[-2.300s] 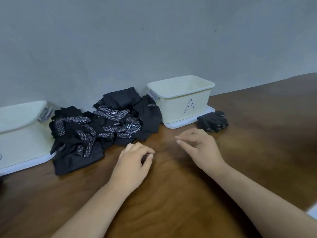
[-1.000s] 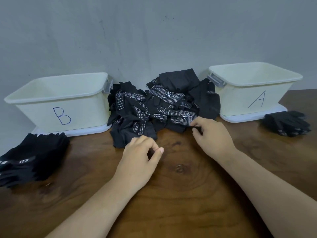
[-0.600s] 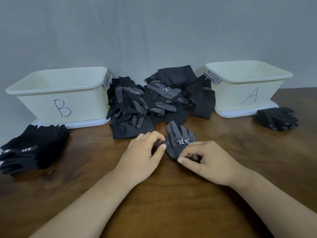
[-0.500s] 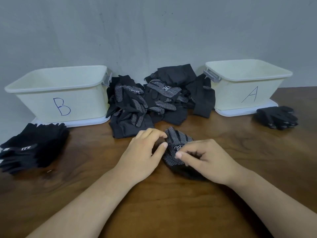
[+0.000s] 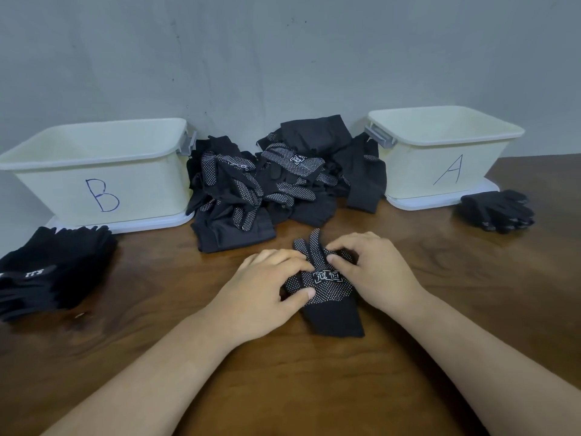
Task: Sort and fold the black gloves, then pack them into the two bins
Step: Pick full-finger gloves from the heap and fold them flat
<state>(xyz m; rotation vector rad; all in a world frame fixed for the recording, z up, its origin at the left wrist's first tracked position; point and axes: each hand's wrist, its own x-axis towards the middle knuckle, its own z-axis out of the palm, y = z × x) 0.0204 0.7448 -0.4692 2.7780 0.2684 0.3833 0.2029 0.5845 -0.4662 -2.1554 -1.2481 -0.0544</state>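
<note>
The left hand (image 5: 261, 297) pinches the near-left edge of the dotted glove (image 5: 330, 306), which lies dots-up on the table (image 5: 314, 388) before the loose pile (image 5: 276, 184), and the right hand (image 5: 374, 275) pinches its fingers. The fold should go best if the left pins the palm flat while the right lays the fingers over squarely. Writing: blurred white letters on the left stack (image 5: 53, 269), "B" on the left bin (image 5: 94, 171), a boxed two-character logo on the glove, "A" on the right bin (image 5: 440, 152).
</note>
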